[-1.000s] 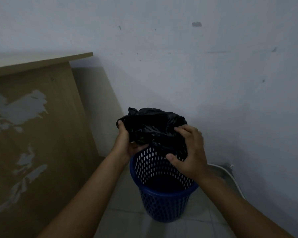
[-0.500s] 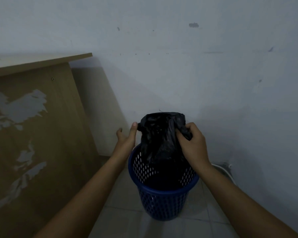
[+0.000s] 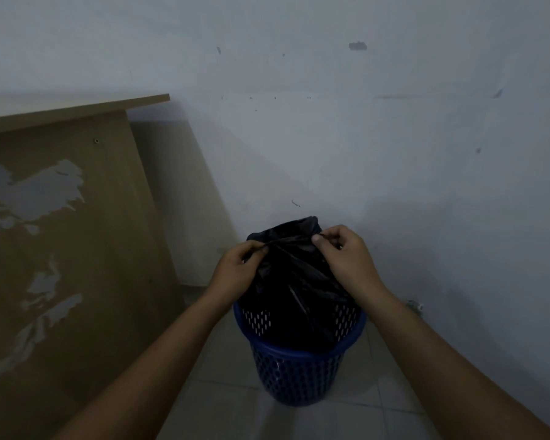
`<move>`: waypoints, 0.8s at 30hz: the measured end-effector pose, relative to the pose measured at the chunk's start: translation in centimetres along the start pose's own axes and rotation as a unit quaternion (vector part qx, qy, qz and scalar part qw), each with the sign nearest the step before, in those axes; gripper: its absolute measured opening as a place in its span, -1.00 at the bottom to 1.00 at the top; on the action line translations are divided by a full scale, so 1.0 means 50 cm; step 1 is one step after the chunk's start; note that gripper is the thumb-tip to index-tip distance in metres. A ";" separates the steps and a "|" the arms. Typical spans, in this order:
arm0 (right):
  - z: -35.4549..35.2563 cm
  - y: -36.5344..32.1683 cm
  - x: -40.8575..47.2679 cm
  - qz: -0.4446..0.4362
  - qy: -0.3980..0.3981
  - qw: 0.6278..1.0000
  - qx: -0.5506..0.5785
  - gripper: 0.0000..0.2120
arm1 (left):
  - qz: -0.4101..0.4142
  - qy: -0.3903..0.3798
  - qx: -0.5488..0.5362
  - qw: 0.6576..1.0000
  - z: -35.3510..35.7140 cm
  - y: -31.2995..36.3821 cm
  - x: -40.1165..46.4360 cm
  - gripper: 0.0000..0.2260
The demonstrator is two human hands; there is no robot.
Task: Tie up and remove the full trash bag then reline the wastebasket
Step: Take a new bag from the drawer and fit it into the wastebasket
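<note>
Pinching the top edge of the black trash bag, the left hand now has its grip clamped on the plastic, where half a second ago it was open beside it. The right hand also pinches that edge. The bag hangs lower into the blue wastebasket on the floor.

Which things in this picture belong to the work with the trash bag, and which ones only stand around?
Belong to the job:
black bag
blue wastebasket
left hand
right hand

Just around:
wooden desk
white cable by the wall
</note>
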State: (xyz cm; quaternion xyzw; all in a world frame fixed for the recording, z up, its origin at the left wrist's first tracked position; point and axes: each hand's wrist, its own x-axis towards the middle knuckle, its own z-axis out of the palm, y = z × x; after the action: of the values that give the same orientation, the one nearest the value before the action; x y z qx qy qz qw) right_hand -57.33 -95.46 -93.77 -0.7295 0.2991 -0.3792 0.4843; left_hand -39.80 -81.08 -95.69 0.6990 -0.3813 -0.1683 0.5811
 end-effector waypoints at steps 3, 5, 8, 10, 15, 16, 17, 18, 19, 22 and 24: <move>-0.008 -0.001 0.000 0.020 -0.003 0.999 0.044 -0.69 | -0.011 0.012 -0.027 1.000 -0.009 0.008 0.003 -0.90; -0.013 -0.005 0.004 0.020 -0.051 0.995 0.086 -0.71 | -0.005 0.011 -0.035 0.999 -0.011 0.012 0.004 -0.85; -0.027 0.002 0.013 -0.027 -0.140 0.989 0.042 -0.65 | -0.023 0.025 -0.067 0.997 -0.017 0.019 0.002 -0.76; -0.030 0.001 0.017 -0.057 -0.110 0.992 -0.002 -0.73 | -0.033 0.022 -0.072 0.997 -0.025 0.027 0.003 -0.73; -0.042 -0.012 0.029 -0.025 -0.011 0.994 0.102 -0.75 | -0.023 0.012 -0.021 0.999 -0.046 0.030 0.014 -0.63; -0.043 -0.010 0.029 -0.027 0.003 0.994 0.107 -0.65 | -0.030 0.028 -0.023 0.999 -0.049 0.028 0.016 -0.61; -0.043 -0.007 0.025 -0.048 0.034 0.994 0.094 -0.57 | -0.042 0.044 -0.033 0.998 -0.053 0.030 0.017 -0.60; -0.043 0.000 0.017 -0.098 0.080 0.990 0.061 -0.51 | -0.057 0.058 -0.047 0.996 -0.055 0.035 0.016 -0.61; -0.043 0.006 0.005 -0.171 0.117 0.978 0.016 -0.47 | -0.070 0.066 -0.061 0.994 -0.056 0.039 0.015 -0.63; -0.051 0.007 -0.028 -0.384 0.100 0.910 -0.118 -0.40 | -0.112 0.065 -0.123 0.984 -0.054 0.057 0.016 -0.67; -0.038 -0.004 -0.042 -0.426 0.025 0.883 -0.195 -0.36 | -0.142 0.041 -0.166 0.975 -0.052 0.070 0.019 -0.69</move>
State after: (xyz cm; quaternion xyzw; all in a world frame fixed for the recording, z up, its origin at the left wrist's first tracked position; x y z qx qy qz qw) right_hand -60.06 -94.61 -93.68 -0.8569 0.0391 -0.5007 0.1163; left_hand -38.58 -80.10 -91.50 0.6465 -0.2206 -0.2811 0.6740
